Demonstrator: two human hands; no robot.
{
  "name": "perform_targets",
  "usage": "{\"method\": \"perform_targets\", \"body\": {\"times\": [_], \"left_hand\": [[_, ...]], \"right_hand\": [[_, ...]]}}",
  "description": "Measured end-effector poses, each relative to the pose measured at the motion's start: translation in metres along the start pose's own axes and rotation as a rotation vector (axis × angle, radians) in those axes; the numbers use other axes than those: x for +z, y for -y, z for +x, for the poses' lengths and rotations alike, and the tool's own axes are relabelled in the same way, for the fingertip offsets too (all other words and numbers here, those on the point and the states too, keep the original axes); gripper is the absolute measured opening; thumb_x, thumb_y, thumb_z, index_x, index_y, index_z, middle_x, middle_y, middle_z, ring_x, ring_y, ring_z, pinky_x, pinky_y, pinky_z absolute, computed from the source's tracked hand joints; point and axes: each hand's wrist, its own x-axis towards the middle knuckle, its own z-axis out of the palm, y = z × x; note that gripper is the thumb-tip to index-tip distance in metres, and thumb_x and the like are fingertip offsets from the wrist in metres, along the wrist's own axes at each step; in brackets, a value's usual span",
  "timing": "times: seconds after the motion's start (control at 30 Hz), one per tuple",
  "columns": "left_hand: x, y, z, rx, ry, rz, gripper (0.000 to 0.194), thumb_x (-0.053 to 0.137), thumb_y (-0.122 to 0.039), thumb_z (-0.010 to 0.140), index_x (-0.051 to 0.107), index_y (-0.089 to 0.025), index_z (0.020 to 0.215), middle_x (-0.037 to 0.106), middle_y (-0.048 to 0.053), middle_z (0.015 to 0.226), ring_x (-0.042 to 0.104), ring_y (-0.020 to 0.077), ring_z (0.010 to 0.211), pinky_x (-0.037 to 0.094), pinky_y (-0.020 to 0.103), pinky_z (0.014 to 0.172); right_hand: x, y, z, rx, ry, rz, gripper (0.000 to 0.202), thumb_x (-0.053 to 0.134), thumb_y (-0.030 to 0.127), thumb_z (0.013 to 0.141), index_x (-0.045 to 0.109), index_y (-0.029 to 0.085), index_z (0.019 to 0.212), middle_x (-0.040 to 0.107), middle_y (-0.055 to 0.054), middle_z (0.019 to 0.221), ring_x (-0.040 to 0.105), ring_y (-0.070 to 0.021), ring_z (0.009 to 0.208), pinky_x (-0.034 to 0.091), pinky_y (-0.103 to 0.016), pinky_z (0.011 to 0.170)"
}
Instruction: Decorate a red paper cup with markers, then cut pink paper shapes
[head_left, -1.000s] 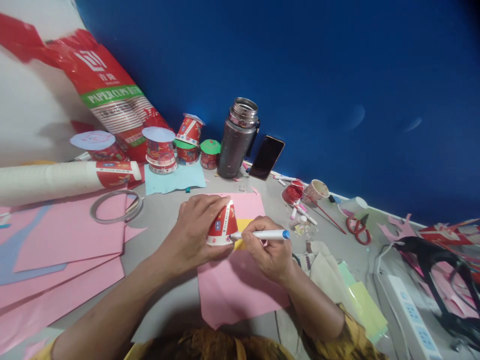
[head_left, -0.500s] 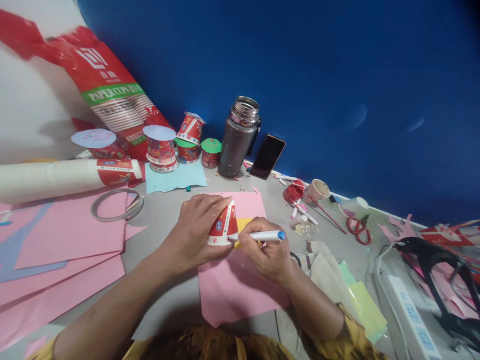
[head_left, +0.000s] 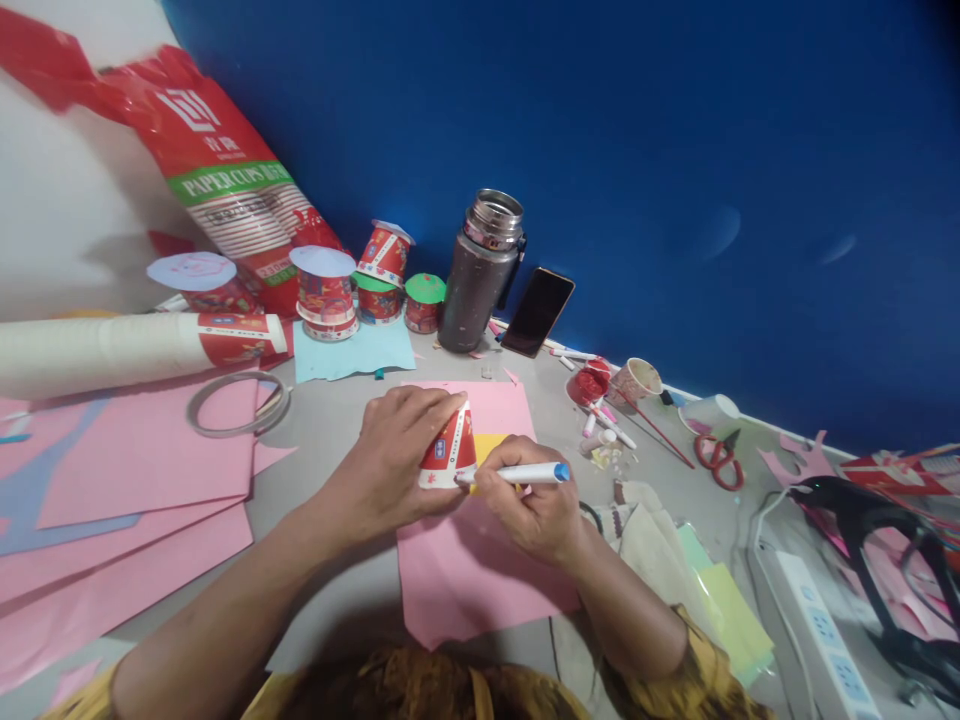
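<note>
A red and white paper cup (head_left: 451,452) stands upside down over a pink sheet (head_left: 480,590), its wide white rim at the bottom. My left hand (head_left: 397,450) is wrapped round the cup's left side, thumb below and fingers over its top. Pinched in my right hand (head_left: 531,505) is a white marker (head_left: 525,474) with a blue end, pointing left. Its tip meets the white band near the cup's rim, where small coloured marks show. Part of a yellow paper (head_left: 491,447) shows behind the cup and marker.
Behind stand a steel thermos (head_left: 484,270), a phone (head_left: 538,312) and decorated cups (head_left: 324,290). To the left lie a cup stack (head_left: 135,345), a tape ring (head_left: 238,404) and pink sheets (head_left: 150,450). Scissors (head_left: 718,460), markers (head_left: 615,428) and a power strip (head_left: 825,630) are at right.
The view has shifted very slightly. Both hands keep their hold on cup and marker, and the marker tip stays at the rim band with hardly any visible movement.
</note>
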Motion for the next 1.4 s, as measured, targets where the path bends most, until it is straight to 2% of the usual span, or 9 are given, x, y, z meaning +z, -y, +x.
{"method": "perform_targets", "body": {"times": [0.37,0.6,1.0,1.17,1.4], "left_hand": [[-0.001,-0.0001,-0.0006,-0.016,0.026,0.003,0.088,0.085,-0.043,0.076,0.047,-0.028,0.155,0.068,0.014,0.14,0.06,0.0391,0.126,0.045,0.053,0.102],[-0.0019,-0.0007,-0.0006,-0.003,0.021,-0.005,0.087,0.083,-0.042,0.078,0.047,-0.026,0.155,0.067,0.014,0.141,0.059,0.0386,0.126,0.044,0.053,0.103],[-0.0009,-0.0003,0.0,0.011,0.019,0.028,0.086,0.084,-0.04,0.077,0.046,-0.025,0.153,0.068,0.014,0.139,0.059,0.0385,0.124,0.043,0.051,0.1],[-0.0011,0.0001,0.0002,0.025,0.01,0.03,0.087,0.085,-0.045,0.078,0.046,-0.024,0.152,0.068,0.014,0.137,0.06,0.0376,0.123,0.042,0.05,0.099],[-0.0023,0.0002,0.0001,-0.001,0.043,0.016,0.087,0.083,-0.043,0.077,0.048,-0.024,0.154,0.067,0.015,0.14,0.058,0.0388,0.126,0.043,0.05,0.101]], "right_hand": [[0.0001,0.0005,-0.0006,0.015,-0.002,-0.009,0.018,0.063,0.022,0.098,0.069,0.02,0.081,0.073,-0.002,0.07,0.06,-0.0128,0.052,0.052,-0.026,0.057],[0.0015,0.0007,0.0012,0.014,0.003,-0.033,0.018,0.062,0.022,0.097,0.067,0.022,0.081,0.073,-0.001,0.069,0.057,-0.0117,0.05,0.047,-0.025,0.052],[0.0018,0.0015,0.001,-0.021,-0.005,-0.017,0.017,0.063,0.019,0.097,0.067,0.021,0.081,0.071,0.0,0.068,0.057,-0.0112,0.05,0.046,-0.024,0.052],[-0.0008,-0.0008,0.0004,-0.008,-0.031,-0.039,0.015,0.063,0.02,0.096,0.066,0.021,0.081,0.07,0.0,0.068,0.056,-0.0113,0.05,0.046,-0.025,0.053],[-0.0013,0.001,0.0007,-0.019,-0.003,-0.003,0.016,0.062,0.019,0.098,0.066,0.021,0.082,0.07,0.001,0.068,0.053,-0.0099,0.048,0.045,-0.024,0.052]]}}
